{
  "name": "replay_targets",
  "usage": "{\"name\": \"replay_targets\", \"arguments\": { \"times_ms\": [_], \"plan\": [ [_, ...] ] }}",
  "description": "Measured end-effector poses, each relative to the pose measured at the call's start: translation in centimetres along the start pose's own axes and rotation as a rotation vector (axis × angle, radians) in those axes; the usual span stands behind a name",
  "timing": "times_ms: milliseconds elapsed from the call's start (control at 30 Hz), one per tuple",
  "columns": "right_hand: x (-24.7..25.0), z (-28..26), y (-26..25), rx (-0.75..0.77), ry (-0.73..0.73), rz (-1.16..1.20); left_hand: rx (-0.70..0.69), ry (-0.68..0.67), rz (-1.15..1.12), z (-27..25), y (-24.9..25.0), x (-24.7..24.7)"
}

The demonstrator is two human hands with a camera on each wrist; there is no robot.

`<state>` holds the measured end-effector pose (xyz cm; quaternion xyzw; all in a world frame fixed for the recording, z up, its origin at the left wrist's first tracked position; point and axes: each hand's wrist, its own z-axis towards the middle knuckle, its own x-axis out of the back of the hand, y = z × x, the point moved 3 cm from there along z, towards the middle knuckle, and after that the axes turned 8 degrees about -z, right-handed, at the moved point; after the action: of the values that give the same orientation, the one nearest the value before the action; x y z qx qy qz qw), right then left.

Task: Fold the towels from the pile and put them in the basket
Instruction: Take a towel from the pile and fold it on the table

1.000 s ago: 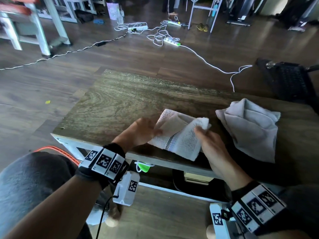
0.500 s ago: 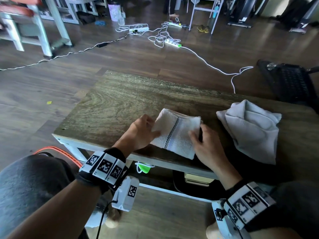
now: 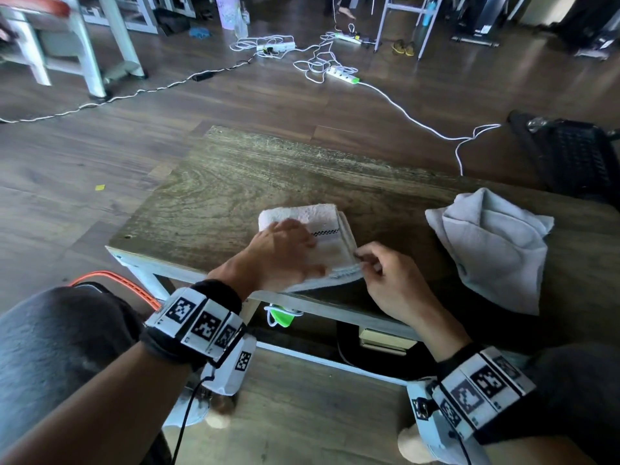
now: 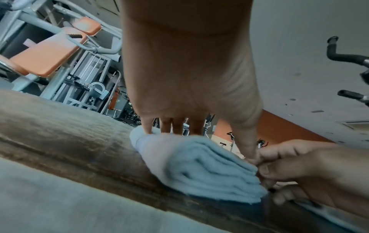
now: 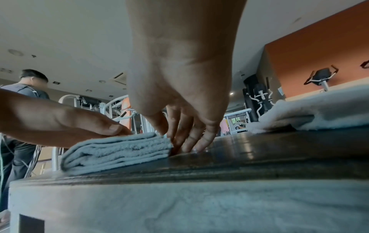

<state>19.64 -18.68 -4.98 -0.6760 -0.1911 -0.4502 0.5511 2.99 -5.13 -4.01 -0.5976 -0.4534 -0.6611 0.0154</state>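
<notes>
A white towel point(image 3: 302, 213) with a checkered stripe lies folded in several layers near the front edge of the wooden table point(image 3: 268, 169). My left hand point(image 3: 285, 253) lies flat on top of it, fingers straight, pressing it down. Beside it, my right hand point(image 3: 385, 280) pinches the towel's near right corner between thumb and curled fingers. The left wrist view shows the stacked layers of the towel point(image 4: 199, 165) and the right hand point(image 4: 309, 165) at their edge. A loose grey-white towel point(image 3: 493, 246) lies crumpled at the table's right.
A black mesh container point(image 3: 577, 156) stands on the floor beyond the table's right end. An orange rim point(image 3: 114, 283) shows low on the left by my knee. White cables and power strips point(image 3: 342, 73) trail over the floor behind. Another person point(image 5: 26, 94) stands further off.
The right hand laid its raised half of the towel down, and the towel is now a tighter packet. The left hand slid onto its top; the right hand took the near right corner.
</notes>
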Motion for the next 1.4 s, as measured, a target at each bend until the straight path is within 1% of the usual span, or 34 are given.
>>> {"name": "replay_targets", "arguments": {
  "times_ms": [67, 133, 200, 267, 333, 367, 433, 500, 600, 733, 767, 833, 933, 967, 1033, 1133, 1233, 1300, 1367, 1400],
  "plan": [
    [-0.4, -0.2, -0.6, 0.010, -0.064, 0.019, -0.019, -0.056, 0.090, -0.2, -0.3, -0.6],
    [-0.7, -0.3, -1.0, 0.039, -0.091, 0.052, -0.019, -0.059, 0.120, -0.3, -0.7, -0.7],
    [-0.9, -0.3, -0.9, 0.073, -0.038, 0.034, -0.043, -0.032, 0.140, -0.4, -0.9, -0.8],
    [-1.2, -0.3, -0.8, 0.127, 0.042, -0.063, -0.103, -0.029, 0.110, -0.4, -0.9, -1.1],
    [-1.5, -0.3, -0.7, 0.177, 0.058, -0.165, -0.175, 0.012, 0.087, -0.5, -0.6, -1.2],
    [-1.6, -0.2, -0.7, 0.184, 0.039, -0.189, -0.215, 0.050, 0.078, -0.5, -0.4, -1.1],
    [-1.8, -0.1, -0.6, 0.177, 0.001, -0.186, -0.272, 0.121, 0.069, -0.7, 0.2, -0.9],
    [-1.7, 0.0, -0.4, 0.163, 0.014, -0.123, -0.298, 0.162, 0.078, -0.7, 0.3, -1.0],
    [-1.4, 0.1, -0.3, 0.132, 0.015, -0.059, -0.329, 0.158, 0.099, -0.5, 0.3, -1.3],
    [-1.8, 0.2, 0.4, 0.106, 0.034, -0.105, -0.353, 0.145, 0.132, -0.3, 0.4, -1.5],
    [-1.9, 0.2, 0.5, 0.100, 0.051, -0.122, -0.353, 0.157, 0.109, -0.2, 0.4, -1.4],
    [-2.0, 0.2, 0.5, 0.128, 0.073, -0.135, -0.366, 0.214, -0.015, -0.3, 0.5, -1.2],
    [-2.1, -0.2, 0.0, 0.171, 0.043, -0.184, -0.391, 0.338, -0.192, -0.5, 1.1, -0.5],
    [-2.1, -0.4, -0.2, 0.176, 0.027, -0.203, -0.393, 0.353, -0.222, -0.6, 1.4, -0.3],
    [-2.2, -0.4, -0.2, 0.176, 0.010, -0.215, -0.425, 0.331, -0.235, -0.8, 1.9, -0.2],
    [-2.1, -0.4, -0.2, 0.167, -0.018, -0.202, -0.498, 0.247, -0.208, -1.1, 2.3, -1.0],
    [-2.1, -0.4, -0.2, 0.170, -0.043, -0.217, -0.551, 0.252, -0.170, -1.3, 2.4, -1.3],
    [-2.1, -0.4, -0.2, 0.172, -0.045, -0.221, -0.594, 0.250, -0.192, -1.6, 2.6, -1.3],
    [-2.1, -0.4, -0.1, 0.170, -0.043, -0.213, -0.592, 0.235, -0.227, -1.4, 2.3, -1.4],
    [-2.1, -0.3, -0.1, 0.169, -0.041, -0.216, -0.563, 0.226, -0.240, -1.3, 1.9, -1.6]
  ]
}}
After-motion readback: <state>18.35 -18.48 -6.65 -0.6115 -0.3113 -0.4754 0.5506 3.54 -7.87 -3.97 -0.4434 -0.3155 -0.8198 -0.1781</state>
